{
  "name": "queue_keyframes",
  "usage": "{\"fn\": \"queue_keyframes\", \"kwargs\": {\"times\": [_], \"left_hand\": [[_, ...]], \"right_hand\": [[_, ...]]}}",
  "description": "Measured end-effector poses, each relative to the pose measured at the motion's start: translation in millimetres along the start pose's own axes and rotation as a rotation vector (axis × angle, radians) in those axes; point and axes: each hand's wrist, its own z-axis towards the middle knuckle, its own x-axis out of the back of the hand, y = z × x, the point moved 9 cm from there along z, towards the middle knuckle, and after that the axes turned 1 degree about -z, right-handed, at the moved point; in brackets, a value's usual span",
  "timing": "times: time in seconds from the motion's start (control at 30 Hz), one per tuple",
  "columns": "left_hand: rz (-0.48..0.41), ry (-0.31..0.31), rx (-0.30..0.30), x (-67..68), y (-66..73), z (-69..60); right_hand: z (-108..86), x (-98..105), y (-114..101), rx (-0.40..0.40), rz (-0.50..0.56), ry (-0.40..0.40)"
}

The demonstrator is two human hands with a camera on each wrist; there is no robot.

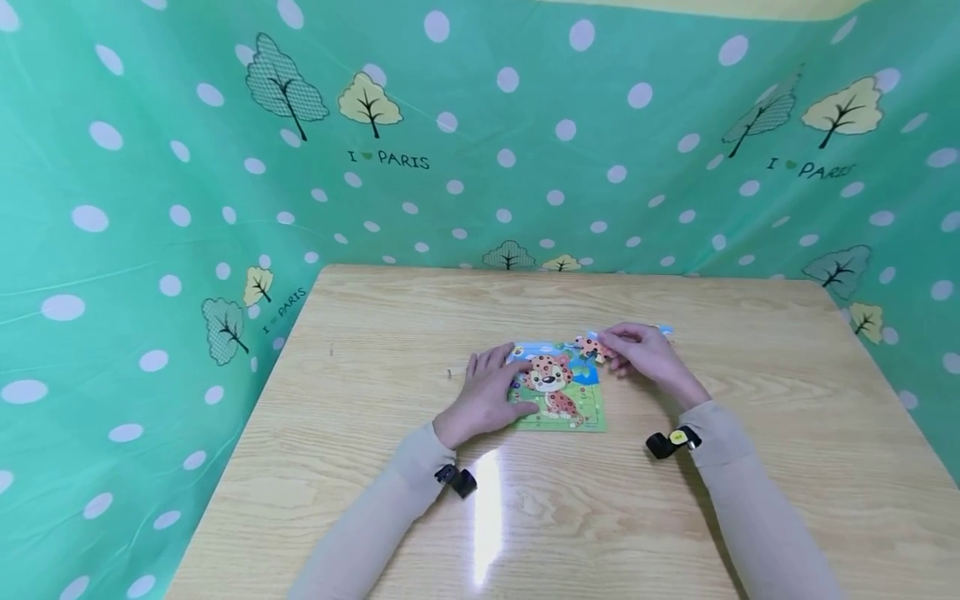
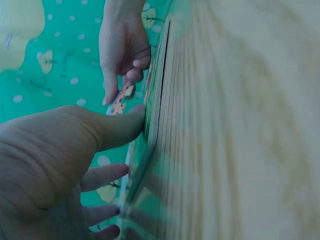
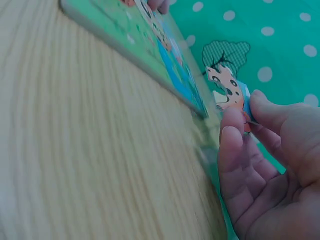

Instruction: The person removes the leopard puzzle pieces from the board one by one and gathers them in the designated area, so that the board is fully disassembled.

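A square jigsaw puzzle board (image 1: 595, 417) with a spotted leopard cub on green grass lies flat on the table. My left hand (image 1: 486, 398) rests over its left side, fingers spread along the edge and thumb on the front part. Above the board's far right corner, my right hand (image 1: 643, 354) pinches a jigsaw piece (image 1: 588, 347) between thumb and fingertips. In the right wrist view the piece (image 3: 231, 90) is orange with dark spots, with a blue part and a notched edge. It is held clear of the board (image 3: 115, 37).
Another blue-topped piece (image 1: 665, 331) lies just behind the right hand, mostly hidden. A small object (image 1: 450, 372) sits left of the left hand. The wooden table (image 1: 360, 350) meets a green dotted curtain (image 1: 480, 117) at the back and sides.
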Motion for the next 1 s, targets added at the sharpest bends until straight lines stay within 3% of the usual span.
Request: {"fn": "queue_keyframes", "kwargs": {"times": [0.2,0.43,1.0], "left_hand": [[0.106,-0.021,-0.057,-2.5,7.5,0.4],[0.130,-0.040,-0.078,-3.2,5.1,0.7],[0.128,-0.067,-0.111,-3.4,3.1,-3.8]], "right_hand": [[-3.2,15,6,-0.027,0.009,0.011],[-6.2,33,5,0.005,-0.018,0.015],[-15.5,88,15,0.018,-0.086,0.114]]}}
